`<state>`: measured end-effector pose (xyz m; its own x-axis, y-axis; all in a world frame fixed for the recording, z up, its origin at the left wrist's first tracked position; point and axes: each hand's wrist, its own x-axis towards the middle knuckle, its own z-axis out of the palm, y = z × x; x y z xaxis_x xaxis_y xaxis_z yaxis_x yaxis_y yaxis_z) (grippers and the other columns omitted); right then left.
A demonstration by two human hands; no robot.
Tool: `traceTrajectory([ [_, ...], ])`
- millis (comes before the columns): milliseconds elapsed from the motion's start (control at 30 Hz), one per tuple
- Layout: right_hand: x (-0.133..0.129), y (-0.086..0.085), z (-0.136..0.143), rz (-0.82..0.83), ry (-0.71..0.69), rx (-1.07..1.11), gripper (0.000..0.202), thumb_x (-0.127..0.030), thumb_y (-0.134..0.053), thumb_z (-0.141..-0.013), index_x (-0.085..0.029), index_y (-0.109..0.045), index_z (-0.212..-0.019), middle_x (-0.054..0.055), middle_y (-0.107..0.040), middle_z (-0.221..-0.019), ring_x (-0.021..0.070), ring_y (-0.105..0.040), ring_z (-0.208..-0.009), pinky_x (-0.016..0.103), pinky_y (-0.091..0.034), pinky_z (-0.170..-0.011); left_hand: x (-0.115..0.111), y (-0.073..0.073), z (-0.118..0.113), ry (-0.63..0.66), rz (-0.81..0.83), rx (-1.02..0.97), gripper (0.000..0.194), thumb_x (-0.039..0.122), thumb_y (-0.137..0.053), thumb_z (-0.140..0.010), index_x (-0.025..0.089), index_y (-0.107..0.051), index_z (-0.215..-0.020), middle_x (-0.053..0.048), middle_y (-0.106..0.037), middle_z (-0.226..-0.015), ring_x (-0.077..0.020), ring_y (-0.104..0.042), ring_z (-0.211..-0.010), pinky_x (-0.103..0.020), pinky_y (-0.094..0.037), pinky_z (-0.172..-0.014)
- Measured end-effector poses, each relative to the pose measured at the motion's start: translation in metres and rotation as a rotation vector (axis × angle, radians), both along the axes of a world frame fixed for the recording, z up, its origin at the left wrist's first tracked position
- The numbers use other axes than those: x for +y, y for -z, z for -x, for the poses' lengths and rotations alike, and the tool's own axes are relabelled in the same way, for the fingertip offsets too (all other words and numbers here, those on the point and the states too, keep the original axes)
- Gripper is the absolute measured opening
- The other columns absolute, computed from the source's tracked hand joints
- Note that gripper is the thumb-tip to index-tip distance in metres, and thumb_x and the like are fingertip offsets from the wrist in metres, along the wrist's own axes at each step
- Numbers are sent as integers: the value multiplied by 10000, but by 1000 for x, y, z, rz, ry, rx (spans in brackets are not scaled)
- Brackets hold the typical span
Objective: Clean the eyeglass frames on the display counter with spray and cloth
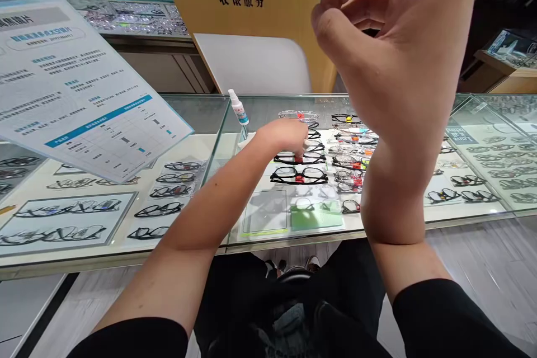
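Observation:
My left hand [285, 137] reaches over the glass counter with its fingers curled down among the eyeglasses. Its fingertips are mostly hidden; a small whitish bit shows beside them, too little to name. Just nearer to me lies a black-framed pair of glasses [299, 175] with a red tag. Raised close to the camera, my right hand [390, 28] has bent fingers, the thumb tip against the forefinger. The top of that hand is cut off by the frame, and anything pinched in it cannot be made out.
A white spray bottle [239, 107] stands left of my left hand. Several glasses [350, 162] form a column to the right. A green cloth-like sheet [316, 216] lies near the counter's front edge. A printed sheet [84, 89] juts in at left. Beyond is a white chair back [255, 61].

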<state>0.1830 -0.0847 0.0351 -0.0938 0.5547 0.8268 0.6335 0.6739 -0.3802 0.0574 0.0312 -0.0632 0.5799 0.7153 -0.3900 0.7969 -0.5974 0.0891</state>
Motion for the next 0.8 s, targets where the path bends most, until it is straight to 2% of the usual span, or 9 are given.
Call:
traceTrajectory([
  [133, 2, 2, -4, -48, -40, -46, 270, -62, -599, -991, -218, -760, -1141, -15, -800, -1231, 180, -804, -1065, 318, -642, -965, -2, 2, -4, -24, 5, 19, 465, 622, -953, -602, 221, -767, -745, -110, -763, -767, -307, -693, -820, -358, -410, -661],
  [233, 3, 2, -6, -41, -31, -37, 253, -64, -604, -991, -175, -761, -1155, 17, -802, -1258, 193, -804, -1062, 332, -654, -969, -4, 3, -5, -16, 13, 20, 460, 624, -951, -606, 224, -744, -700, -109, -744, -755, -318, -698, -840, -362, -414, -673],
  [333, 3, 3, -6, -45, -40, -44, 242, -69, -614, -996, -198, -752, -1146, 6, -804, -1264, 201, -805, -1056, 358, -665, -995, -3, 3, -4, -30, 23, 31, 406, 577, -953, -620, 226, -768, -705, -108, -741, -745, -344, -713, -854, -385, -445, -700],
  [400, 2, 2, -4, -46, -45, -49, 255, -59, -609, -989, -221, -746, -1130, -11, -805, -1245, 198, -805, -1047, 358, -668, -995, 0, 3, -2, -45, 28, 24, 366, 525, -958, -635, 222, -814, -781, -116, -781, -802, -354, -731, -878, -390, -471, -727],
  [500, 1, 1, -2, -21, -39, -41, 271, -38, -590, -968, -208, -741, -1115, -12, -801, -1231, 178, -806, -1038, 310, -656, -959, 6, 5, 4, -64, -9, -6, 335, 429, -918, -723, 211, -868, -973, -135, -851, -995, -341, -758, -975, -355, -504, -782],
  [633, 3, 1, -2, -12, -41, -48, 273, -15, -577, -942, -205, -721, -1075, -7, -789, -1189, 157, -804, -1013, 273, -638, -928, 14, 10, 6, -133, -163, -107, 515, 323, -879, -792, 246, -846, -1301, -122, -849, -1277, -328, -756, -1161, -318, -545, -898],
  [800, 11, 4, -6, -74, -106, -44, 277, 5, -574, -907, -221, -691, -1018, -16, -788, -1110, 169, -795, -969, 312, -654, -894, 18, 24, 1, -160, -209, -103, 606, 360, -931, -778, 286, -825, -1370, -93, -835, -1346, -324, -761, -1210, -325, -572, -1008],
])
